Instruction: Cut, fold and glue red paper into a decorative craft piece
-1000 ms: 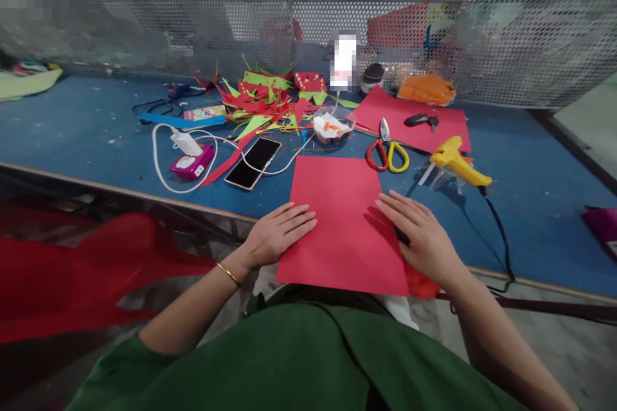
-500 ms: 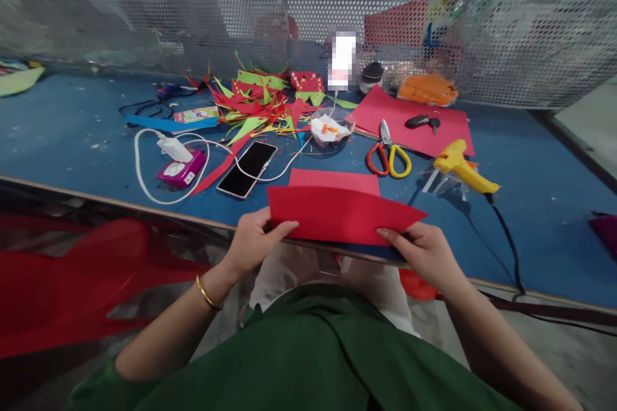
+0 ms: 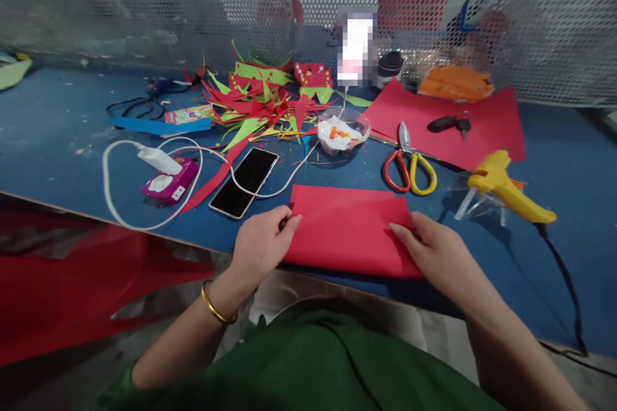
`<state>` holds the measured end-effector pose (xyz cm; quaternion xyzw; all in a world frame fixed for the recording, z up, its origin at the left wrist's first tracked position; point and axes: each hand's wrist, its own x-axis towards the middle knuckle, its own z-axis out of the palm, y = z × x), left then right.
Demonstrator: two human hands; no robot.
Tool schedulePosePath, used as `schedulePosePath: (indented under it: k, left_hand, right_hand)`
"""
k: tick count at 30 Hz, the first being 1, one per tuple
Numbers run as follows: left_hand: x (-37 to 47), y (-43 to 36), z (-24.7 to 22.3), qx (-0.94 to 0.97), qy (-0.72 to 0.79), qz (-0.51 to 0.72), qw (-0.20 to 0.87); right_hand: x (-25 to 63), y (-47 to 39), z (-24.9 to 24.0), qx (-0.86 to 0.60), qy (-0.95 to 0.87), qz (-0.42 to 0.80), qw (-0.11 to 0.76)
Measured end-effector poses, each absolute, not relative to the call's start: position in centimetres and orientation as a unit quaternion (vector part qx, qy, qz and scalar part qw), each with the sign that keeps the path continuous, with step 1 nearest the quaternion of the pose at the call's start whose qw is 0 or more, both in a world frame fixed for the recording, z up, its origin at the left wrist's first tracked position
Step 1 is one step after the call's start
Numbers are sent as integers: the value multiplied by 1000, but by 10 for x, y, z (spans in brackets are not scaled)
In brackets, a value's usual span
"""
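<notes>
Both hands (image 3: 260, 243) (image 3: 438, 247) pinch the folded red sheet (image 3: 344, 228), phone (image 3: 250, 172) at left, scissors (image 3: 406, 146) and glue gun (image 3: 508, 187) at right.

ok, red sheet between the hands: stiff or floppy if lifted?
The red sheet probably bends easily: it lies doubled over between the left hand and right hand. It may spring open if released, as the near fold looks rounded, not creased. Likely light too; it looks like thin paper or card.
</notes>
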<state>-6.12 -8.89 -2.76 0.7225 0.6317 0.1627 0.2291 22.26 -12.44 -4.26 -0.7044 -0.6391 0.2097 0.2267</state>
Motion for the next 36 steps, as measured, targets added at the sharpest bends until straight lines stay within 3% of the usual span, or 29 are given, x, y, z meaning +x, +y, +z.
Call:
schedulePosePath:
  k: [17,36]
  left_hand:
    - [-65,-69,-31,717,652,118,217]
    - [-67,-65,-39,806,586,81,25]
  right_hand:
    - [227,-97,-42,-741,-634,181,126]
    - [237,-106,-52,-806,-566,152,78]
